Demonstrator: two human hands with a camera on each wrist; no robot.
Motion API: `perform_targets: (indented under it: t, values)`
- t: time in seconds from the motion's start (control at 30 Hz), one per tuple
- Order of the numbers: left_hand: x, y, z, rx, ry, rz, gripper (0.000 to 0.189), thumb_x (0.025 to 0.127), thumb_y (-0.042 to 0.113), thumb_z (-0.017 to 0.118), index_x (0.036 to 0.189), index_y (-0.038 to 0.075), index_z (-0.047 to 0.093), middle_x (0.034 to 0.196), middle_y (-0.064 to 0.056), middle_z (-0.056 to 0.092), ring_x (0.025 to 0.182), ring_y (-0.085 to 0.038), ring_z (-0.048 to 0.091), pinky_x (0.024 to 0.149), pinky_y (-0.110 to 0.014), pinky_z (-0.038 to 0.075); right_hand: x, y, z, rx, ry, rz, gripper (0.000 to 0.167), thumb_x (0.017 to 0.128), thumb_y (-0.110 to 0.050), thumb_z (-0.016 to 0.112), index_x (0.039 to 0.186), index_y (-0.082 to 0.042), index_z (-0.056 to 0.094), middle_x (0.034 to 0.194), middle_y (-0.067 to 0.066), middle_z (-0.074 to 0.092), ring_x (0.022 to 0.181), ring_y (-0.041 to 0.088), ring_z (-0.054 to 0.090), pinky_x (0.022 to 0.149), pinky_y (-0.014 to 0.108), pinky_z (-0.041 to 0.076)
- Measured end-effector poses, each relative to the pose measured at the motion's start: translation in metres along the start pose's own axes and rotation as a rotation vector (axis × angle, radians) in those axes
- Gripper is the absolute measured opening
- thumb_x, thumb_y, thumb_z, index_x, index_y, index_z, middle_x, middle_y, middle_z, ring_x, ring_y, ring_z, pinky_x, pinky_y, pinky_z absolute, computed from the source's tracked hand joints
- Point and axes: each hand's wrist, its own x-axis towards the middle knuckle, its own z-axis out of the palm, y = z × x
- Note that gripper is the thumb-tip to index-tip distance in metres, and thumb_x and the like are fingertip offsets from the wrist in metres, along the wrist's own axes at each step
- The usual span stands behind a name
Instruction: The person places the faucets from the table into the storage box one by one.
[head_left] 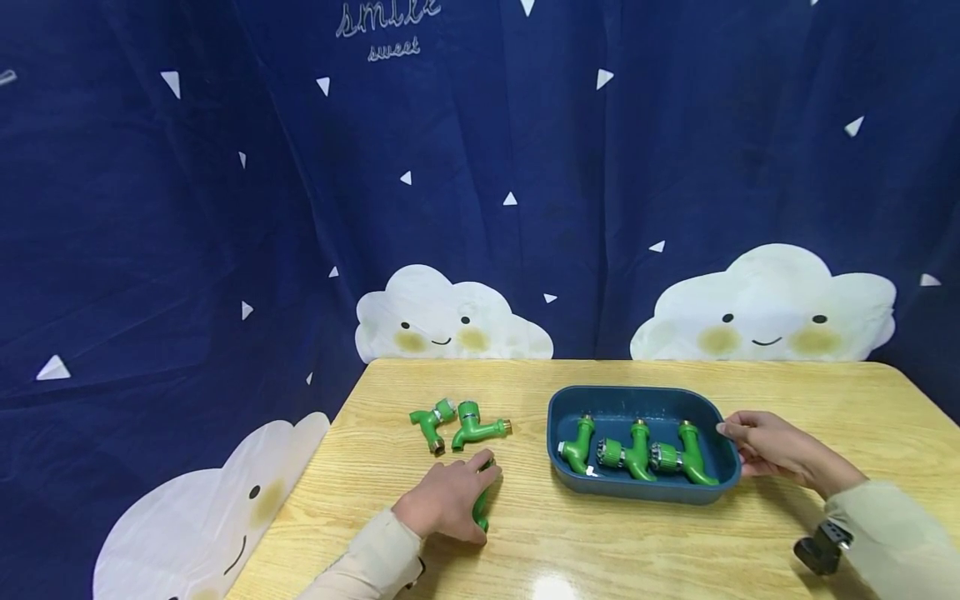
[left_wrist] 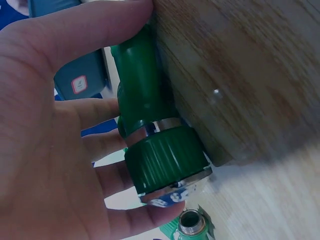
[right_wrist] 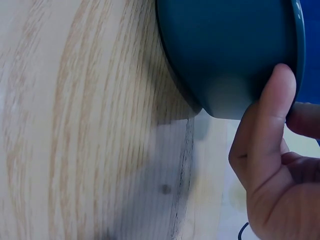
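My left hand (head_left: 452,497) curls round a green tap (left_wrist: 145,82) at the table's near left, thumb on one side and fingers on the other. In the left wrist view the tap's ribbed knob (left_wrist: 167,160) points toward the lower fingers; the head view hides most of this tap under the hand. At the right, my right hand (head_left: 776,454) pinches the end rim of a dark blue plastic bin (head_left: 637,492), thumb and fingers on either side of the wall (right_wrist: 230,55). Inside the bin lie three green taps, one of them in the middle (head_left: 637,454).
Two more green taps, one on the left (head_left: 431,423) and one beside it (head_left: 480,429), lie on the wooden table (head_left: 525,533) beyond my left hand. Behind the table hangs a dark blue curtain (head_left: 480,250) with white clouds and triangles.
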Motion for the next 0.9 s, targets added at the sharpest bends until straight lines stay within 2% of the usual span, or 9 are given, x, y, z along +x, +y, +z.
perform_targets:
  t: [0.33, 0.6, 0.9]
  values:
    - [-0.0033, -0.0034, 0.0023, -0.018, 0.062, 0.015, 0.088, 0.068, 0.052, 0.086, 0.144, 0.024, 0.051, 0.155, -0.002, 0.041, 0.11, -0.023, 0.067, 0.083, -0.045, 0.055, 0.0004, 0.001, -0.0003, 0.005, -0.013, -0.011, 0.026, 0.107, -0.021, 0.039, 0.106, 0.002, 0.051, 0.076, -0.001, 0.06, 0.064, 0.008, 0.063, 0.061, 0.025, 0.058]
    - [-0.0064, -0.0045, 0.0032, -0.033, 0.079, 0.016, 0.09, 0.068, 0.054, 0.085, 0.145, 0.022, 0.051, 0.156, -0.004, 0.041, 0.112, -0.023, 0.066, 0.082, -0.043, 0.055, 0.0, 0.0007, 0.0003, 0.005, -0.01, -0.01, 0.025, 0.107, -0.021, 0.039, 0.105, 0.0, 0.051, 0.075, -0.002, 0.058, 0.063, 0.007, 0.062, 0.061, 0.025, 0.058]
    - [-0.0079, -0.0049, 0.0016, -0.009, 0.119, 0.012, 0.092, 0.065, 0.056, 0.086, 0.144, 0.021, 0.052, 0.154, -0.006, 0.043, 0.111, -0.025, 0.067, 0.08, -0.043, 0.056, 0.0006, 0.0001, 0.0007, 0.003, 0.002, 0.001, 0.025, 0.107, -0.021, 0.039, 0.103, 0.0, 0.051, 0.074, -0.001, 0.058, 0.063, 0.008, 0.062, 0.06, 0.025, 0.058]
